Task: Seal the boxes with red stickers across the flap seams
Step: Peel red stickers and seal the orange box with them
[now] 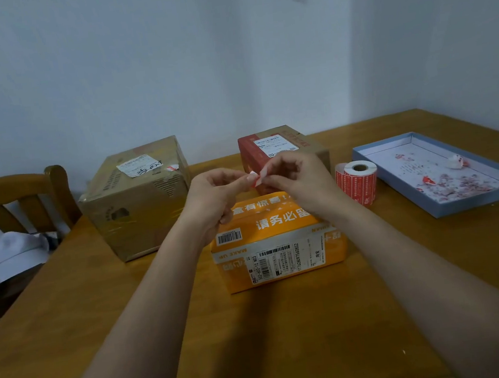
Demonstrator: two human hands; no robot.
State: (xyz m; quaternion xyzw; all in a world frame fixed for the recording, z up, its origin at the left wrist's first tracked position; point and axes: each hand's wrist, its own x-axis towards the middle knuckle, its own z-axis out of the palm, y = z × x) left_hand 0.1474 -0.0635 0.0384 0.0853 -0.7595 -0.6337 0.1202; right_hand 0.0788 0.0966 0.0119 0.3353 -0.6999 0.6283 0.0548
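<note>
Wooden table (70, 318) and chair (15, 190) against pale walls (134, 62)

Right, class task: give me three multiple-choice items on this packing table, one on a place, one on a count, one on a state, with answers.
1. Where does the sticker roll stand?
A. On the chair
B. Between the orange box and the blue tray
C. On the brown box

2. How many boxes are on the table?
A. Two
B. Three
C. Five

3. What are the hands doing?
A. Resting flat
B. Lifting the tray
C. Pinching a sticker

Answers:
B, the roll stands right of the orange box, left of the tray.
B, brown, red, orange.
C, left hand and right hand both pinch it above the orange box.
</note>
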